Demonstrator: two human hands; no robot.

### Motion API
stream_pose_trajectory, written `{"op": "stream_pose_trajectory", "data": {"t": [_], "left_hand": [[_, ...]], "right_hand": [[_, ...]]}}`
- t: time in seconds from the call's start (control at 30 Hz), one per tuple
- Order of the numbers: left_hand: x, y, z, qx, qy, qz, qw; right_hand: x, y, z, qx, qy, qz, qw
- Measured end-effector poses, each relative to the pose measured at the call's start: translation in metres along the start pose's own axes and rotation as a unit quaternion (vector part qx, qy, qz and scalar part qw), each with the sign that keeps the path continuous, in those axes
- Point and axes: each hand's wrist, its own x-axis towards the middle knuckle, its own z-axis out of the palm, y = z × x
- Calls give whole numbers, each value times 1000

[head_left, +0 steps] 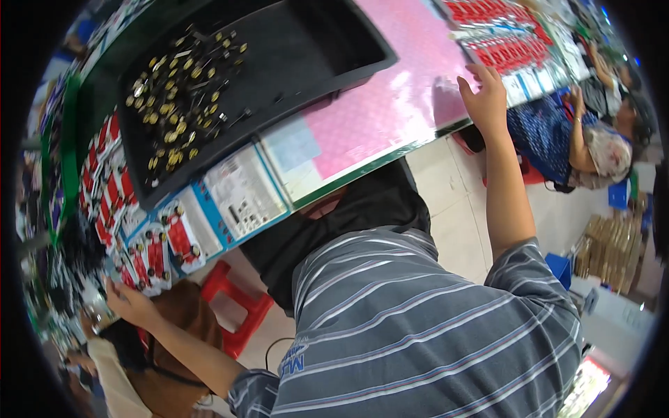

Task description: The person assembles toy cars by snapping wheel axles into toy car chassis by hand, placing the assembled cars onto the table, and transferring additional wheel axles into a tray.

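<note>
Red-and-white car-shaped pieces lie at the left end of the bench, just beside a worker's left hand, whose grip cannot be told; rows of red pieces lie near the right hand, spread and empty. Between them, a black tray holds small yellow-and-black parts.

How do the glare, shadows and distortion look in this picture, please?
Head view: whitish glare washes over part of the pink sheet; head view: a darker patch, shadow or reflection, lies beside the right hand; head view: fisheye corners go black, and the crowded left rim looks smeared, while the striped shirt reads more clearly.
</note>
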Motion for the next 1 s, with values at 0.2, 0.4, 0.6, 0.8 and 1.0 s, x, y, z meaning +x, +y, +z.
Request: {"op": "stream_pose_trajectory", "data": {"t": [0.2, 0.4, 0.6, 0.8, 1.0], "left_hand": [[-33, 184, 3, -220, -11, -76, 973], [-77, 318, 38, -364, -133, 169, 906], [-106, 395, 53, -536, -283, 108, 788], [-119, 417, 67, -621, -433, -46, 652], [-111, 461, 55, -786, -491, -155, 343]], "right_hand": [[8, 69, 7, -108, 11, -3, 994], [19, 60, 5, -172, 43, 0, 984], [12, 86, 2, -203, 23, -1, 979], [-21, 9, -32, -2, 42, -23, 999], [-56, -88, -71, 413, -4, -241, 878]]}}
